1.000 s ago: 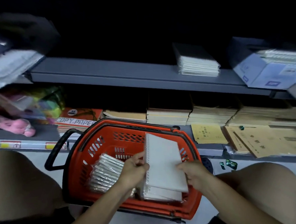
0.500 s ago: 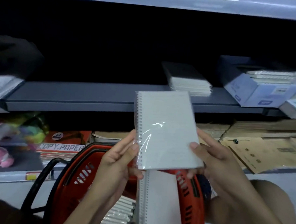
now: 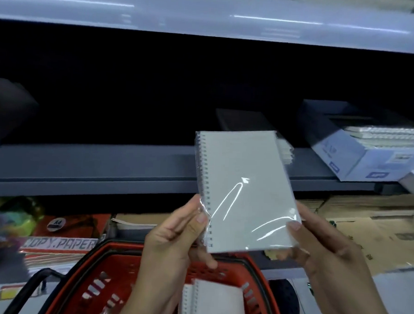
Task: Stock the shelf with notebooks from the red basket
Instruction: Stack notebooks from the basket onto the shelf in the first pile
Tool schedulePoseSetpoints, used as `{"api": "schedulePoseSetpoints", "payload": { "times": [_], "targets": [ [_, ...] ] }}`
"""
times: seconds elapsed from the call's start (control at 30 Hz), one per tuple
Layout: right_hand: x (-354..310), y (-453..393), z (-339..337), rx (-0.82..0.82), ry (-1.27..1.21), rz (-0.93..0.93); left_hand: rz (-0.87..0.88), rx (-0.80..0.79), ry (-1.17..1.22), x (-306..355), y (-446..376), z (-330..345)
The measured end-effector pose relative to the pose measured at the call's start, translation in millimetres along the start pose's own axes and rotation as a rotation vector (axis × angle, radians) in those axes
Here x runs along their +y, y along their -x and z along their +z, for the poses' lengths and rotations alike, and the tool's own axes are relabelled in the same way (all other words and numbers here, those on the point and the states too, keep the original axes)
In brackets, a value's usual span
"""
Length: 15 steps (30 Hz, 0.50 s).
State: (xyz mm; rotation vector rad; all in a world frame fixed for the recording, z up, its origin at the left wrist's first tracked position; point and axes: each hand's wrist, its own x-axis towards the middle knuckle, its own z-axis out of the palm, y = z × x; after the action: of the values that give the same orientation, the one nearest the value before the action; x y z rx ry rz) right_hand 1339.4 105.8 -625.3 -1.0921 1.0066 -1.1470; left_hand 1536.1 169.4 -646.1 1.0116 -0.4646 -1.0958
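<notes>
A white spiral notebook (image 3: 243, 190) in clear wrap is held up in front of the dark grey shelf (image 3: 88, 165). My left hand (image 3: 173, 236) pinches its lower spiral edge, thumb on the cover. My right hand (image 3: 321, 244) grips its lower right corner. Below them stands the red basket (image 3: 113, 279) with a black handle, and another spiral notebook (image 3: 215, 301) stands upright inside it. A stack of notebooks (image 3: 285, 149) on the shelf is mostly hidden behind the held one.
A blue-white box (image 3: 359, 155) of spiral notebooks sits on the shelf at right. The lower shelf holds copy paper packs (image 3: 60, 242), brown paper pads (image 3: 375, 228) and colourful items at left. A pale upper shelf edge (image 3: 208, 17) runs overhead.
Both hands lifted one wrapped notebook out of the basket and raised it up and to the right, level with the grey shelf. The view tilted upward.
</notes>
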Motion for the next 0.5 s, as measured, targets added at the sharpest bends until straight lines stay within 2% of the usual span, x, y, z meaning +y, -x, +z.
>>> {"api": "schedulePoseSetpoints", "payload": {
  "times": [0.27,0.5],
  "targets": [
    [-41.5,-92.4,0.1,0.032,-0.055,0.03,0.046,-0.076,-0.076,29.0,-82.7,63.8],
    [-43.9,-149.3,0.8,0.064,-0.045,0.176,0.078,0.067,-0.245,28.7,-118.5,83.2]
  ]
}}
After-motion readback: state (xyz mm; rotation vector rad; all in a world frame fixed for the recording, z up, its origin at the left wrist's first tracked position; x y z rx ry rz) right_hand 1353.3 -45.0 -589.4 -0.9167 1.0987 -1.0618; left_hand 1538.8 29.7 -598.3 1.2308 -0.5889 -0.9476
